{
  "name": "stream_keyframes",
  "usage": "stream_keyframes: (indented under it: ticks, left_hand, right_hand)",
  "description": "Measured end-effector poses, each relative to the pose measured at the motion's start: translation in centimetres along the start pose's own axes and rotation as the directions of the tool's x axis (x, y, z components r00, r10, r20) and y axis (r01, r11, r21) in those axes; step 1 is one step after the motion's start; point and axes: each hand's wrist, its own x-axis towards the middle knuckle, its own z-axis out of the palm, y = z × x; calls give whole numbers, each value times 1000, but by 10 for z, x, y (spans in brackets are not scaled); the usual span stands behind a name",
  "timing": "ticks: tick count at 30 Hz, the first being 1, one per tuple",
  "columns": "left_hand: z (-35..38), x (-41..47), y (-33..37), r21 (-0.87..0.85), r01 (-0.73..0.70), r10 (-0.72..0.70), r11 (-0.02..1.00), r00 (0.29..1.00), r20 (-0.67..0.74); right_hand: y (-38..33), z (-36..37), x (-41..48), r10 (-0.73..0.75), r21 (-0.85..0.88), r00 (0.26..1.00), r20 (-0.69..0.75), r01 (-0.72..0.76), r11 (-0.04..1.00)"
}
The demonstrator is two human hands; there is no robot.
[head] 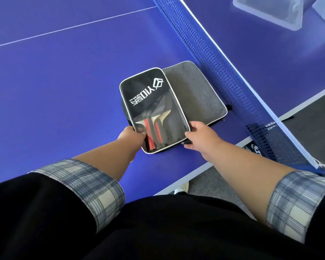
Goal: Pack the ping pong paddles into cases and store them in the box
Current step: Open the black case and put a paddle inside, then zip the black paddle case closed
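**Sleeves [94,186] rolled; both hands on black case [148,98]**

Item: black case, paddles [154,126] visible inside, handles toward me. Long axis runs away from the tabletop's [64,81] near edge. Left hand [132,135] grips its near-left edge; right hand [199,135] pinches the near-right corner, fingers curled under. Grey case [193,91] touches it on the right, against the net [219,72]. I judge the box [266,12], beyond the net at the far right, nearer my right hand.

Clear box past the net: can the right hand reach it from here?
Probably not yet. The right hand holds the near corner of the black case, and the clear box sits well beyond the net, which stands between them. It would have to let go and reach over.
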Motion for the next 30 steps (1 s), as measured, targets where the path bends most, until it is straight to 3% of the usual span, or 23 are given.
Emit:
stream_keyframes:
  ticks: [5, 8, 12, 16, 19, 22, 25, 28, 30]
  left_hand:
    - [-42, -4, -13, 140, -40, 56, 989, 992, -111]
    - [-77, -3, -26, 175, -45, 77, 984, 980, -182]
    - [-118, 4, -40, 358, -63, 154, 931, 961, -231]
    - [-151, 13, -44, 529, -37, 209, 848, 940, -270]
    - [-153, 16, -35, 600, -3, 241, 800, 917, -317]
    - [-124, 2, -19, 678, -125, 430, 724, 851, -303]
    - [-76, -9, 4, 788, -384, 634, 481, 773, -10]
    - [-27, -12, 17, 828, -489, 609, 276, 755, 243]
    - [-5, -9, 17, 868, -462, 545, 182, 782, 302]
  right_hand:
    - [-5, 45, -16, 153, -49, 969, 195, -147, 988]
    - [-4, 80, -35, 306, -281, 882, 358, -210, 936]
    - [8, 131, -49, 350, -580, 783, 514, 17, 814]
    - [-4, 156, -58, 338, -695, 688, 642, 337, 635]
    - [-21, 133, -47, 81, -719, 832, 549, 421, 552]
    - [-25, 87, -18, -124, -737, 968, 219, 248, 628]
    - [-23, 57, 6, -136, -708, 985, 108, 172, 685]
    - [-19, 60, 21, -90, -729, 983, 163, 181, 660]
    - [-18, 68, 27, -128, -741, 976, 177, 218, 635]
